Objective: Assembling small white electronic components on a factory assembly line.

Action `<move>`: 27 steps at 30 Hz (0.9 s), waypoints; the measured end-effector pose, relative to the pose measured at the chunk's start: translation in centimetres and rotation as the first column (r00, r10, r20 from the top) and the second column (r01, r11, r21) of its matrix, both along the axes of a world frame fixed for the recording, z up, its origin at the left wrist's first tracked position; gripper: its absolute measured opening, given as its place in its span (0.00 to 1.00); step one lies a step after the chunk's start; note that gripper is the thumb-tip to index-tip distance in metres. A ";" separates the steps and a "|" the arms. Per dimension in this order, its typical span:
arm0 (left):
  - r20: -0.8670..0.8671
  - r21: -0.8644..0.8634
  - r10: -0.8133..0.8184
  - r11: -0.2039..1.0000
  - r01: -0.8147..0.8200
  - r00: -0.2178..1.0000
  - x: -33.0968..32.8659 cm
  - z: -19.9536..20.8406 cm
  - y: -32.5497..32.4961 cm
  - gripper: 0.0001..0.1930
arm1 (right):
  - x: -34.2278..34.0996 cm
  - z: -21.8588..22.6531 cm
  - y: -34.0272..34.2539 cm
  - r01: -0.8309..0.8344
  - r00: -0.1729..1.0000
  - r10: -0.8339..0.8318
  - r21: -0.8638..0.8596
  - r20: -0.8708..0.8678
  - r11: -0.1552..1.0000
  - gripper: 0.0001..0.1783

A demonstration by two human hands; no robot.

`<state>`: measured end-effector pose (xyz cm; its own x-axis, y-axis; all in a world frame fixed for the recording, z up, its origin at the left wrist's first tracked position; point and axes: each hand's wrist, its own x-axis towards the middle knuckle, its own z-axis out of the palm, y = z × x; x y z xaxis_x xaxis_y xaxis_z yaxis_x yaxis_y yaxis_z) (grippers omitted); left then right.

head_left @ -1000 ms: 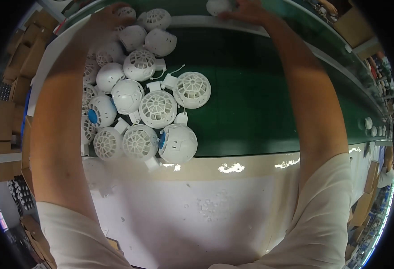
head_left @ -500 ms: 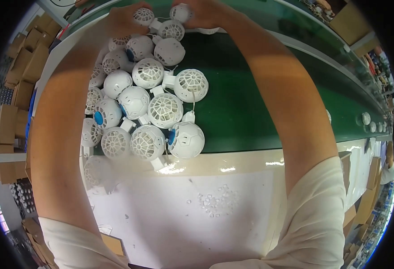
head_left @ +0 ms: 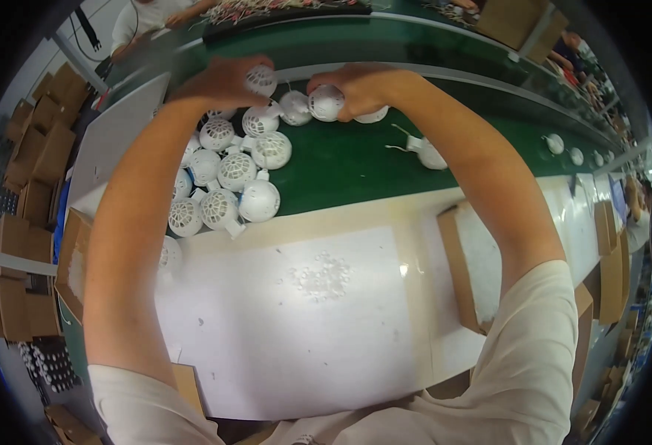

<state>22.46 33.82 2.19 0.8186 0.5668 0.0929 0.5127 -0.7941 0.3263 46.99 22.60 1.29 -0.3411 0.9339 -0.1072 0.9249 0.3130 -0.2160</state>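
At the far side of the green belt (head_left: 333,159), my left hand (head_left: 225,80) is curled round a white ball-shaped plastic housing (head_left: 260,80) with a lattice face. My right hand (head_left: 363,89) has its fingers closed on another white ball housing (head_left: 326,102). Between the two hands sits one more white ball (head_left: 295,108). A cluster of such housings, with lattice faces and square white stubs, lies below my left hand; one lattice housing (head_left: 272,150) is at its right edge. My left forearm hides part of the cluster.
A white sheet (head_left: 289,341) on the near table bears a patch of small clear pieces (head_left: 322,277). An open cardboard box (head_left: 463,274) stands beside my right forearm. Farther right, a wired white housing (head_left: 431,154) and several more lie on the belt. Other people work beyond the belt.
The view has shifted, bringing the far side of the belt and a box at right into sight. My hands still hold white balls, now farther apart from the cluster's front edge.
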 end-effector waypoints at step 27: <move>0.489 -0.860 0.209 0.278 0.428 0.847 11.9 6.2 -38.2 0.34 | 9.0 0.1 -74.9 0.974 0.184 -0.701 0.221 -0.688 0.039 0.35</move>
<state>34.37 -4.33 8.42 0.9063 0.4161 -0.0738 -0.0085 0.1926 0.9812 55.99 -52.27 1.39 0.8609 0.3522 0.3671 0.5031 -0.4828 -0.7168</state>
